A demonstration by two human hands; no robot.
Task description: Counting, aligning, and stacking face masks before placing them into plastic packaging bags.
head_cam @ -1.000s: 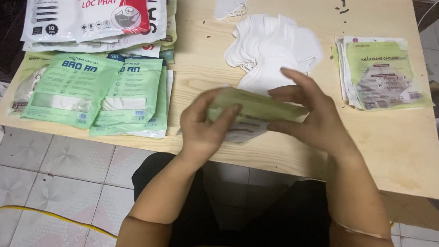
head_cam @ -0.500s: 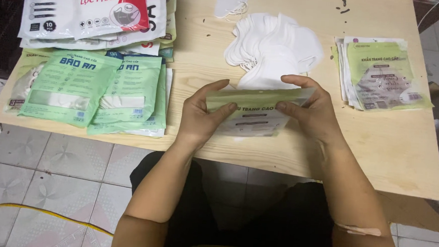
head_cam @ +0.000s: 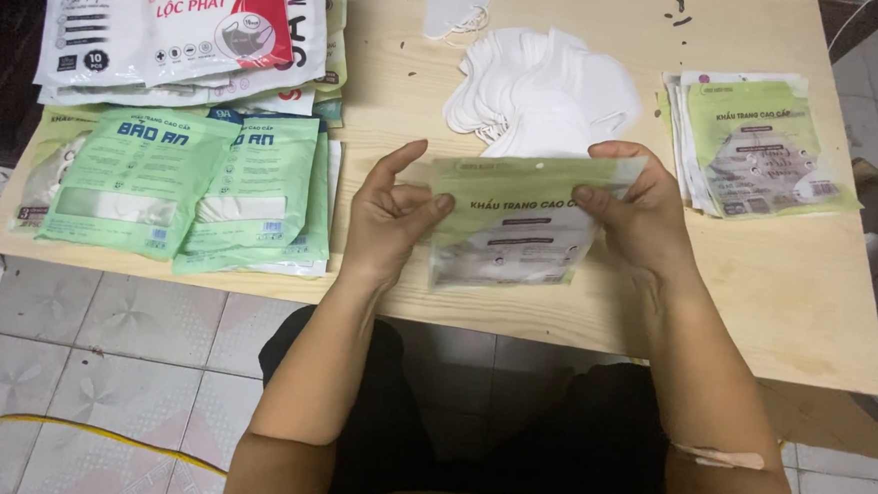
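Observation:
I hold a flat green and clear mask pouch [head_cam: 520,226] upright over the front of the wooden table [head_cam: 817,297]. My right hand [head_cam: 636,212] pinches its top right corner. My left hand [head_cam: 391,214] pinches the pouch's left edge between thumb and forefinger, the other fingers spread. White masks show through the clear lower part of the pouch. Behind it lies a loose pile of white face masks [head_cam: 547,92].
A stack of green pouches [head_cam: 765,144] lies at the right of the table. Filled green packs [head_cam: 182,188] lie at the left, with larger white and red mask bags [head_cam: 190,23] behind them. One single white mask [head_cam: 452,2] sits at the far edge. Tiled floor below.
The pouch was tilted nearly flat in both hands. It now faces me upright, and my hands have shifted out to its left edge and top right corner.

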